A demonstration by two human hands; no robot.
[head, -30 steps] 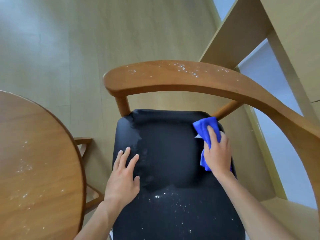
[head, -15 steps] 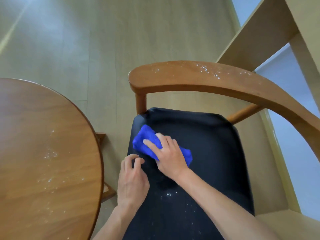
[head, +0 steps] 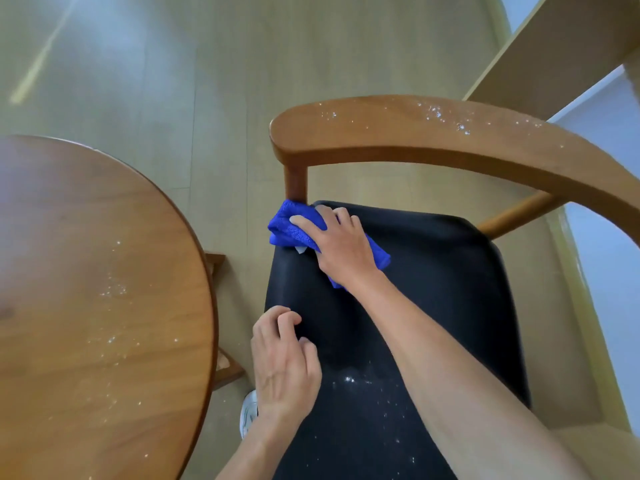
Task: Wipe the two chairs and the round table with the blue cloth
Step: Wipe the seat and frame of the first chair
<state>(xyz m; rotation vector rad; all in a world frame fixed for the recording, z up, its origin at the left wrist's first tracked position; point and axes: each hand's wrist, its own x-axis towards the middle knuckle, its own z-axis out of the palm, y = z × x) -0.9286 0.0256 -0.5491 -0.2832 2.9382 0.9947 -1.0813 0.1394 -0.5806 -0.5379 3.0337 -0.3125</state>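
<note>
The right hand [head: 341,247] lies flat on top of the blue cloth [head: 289,228], fingers extended and spread, pressing it onto the far left corner of the black seat [head: 433,271] of the chair [head: 415,133]. The cloth is bunched under the palm; its forward edge touches the base of the wooden post [head: 295,183] that carries the curved armrest, and a fold sticks out behind the wrist. A small white tag shows just below the index finger.

The left hand [head: 282,365] sits nearer the camera than the cloth, at the left edge of the seat, fingers curled inward and holding nothing. Whether the knuckles touch the seat cannot be told.

White specks lie on the seat just right of the left hand and under the right forearm. More specks dot the top of the armrest, beyond the cloth. The round table [head: 86,306] stands left of both hands, apart from the chair, with specks scattered over its surface. A shoe [head: 248,415] shows below the left wrist.
</note>
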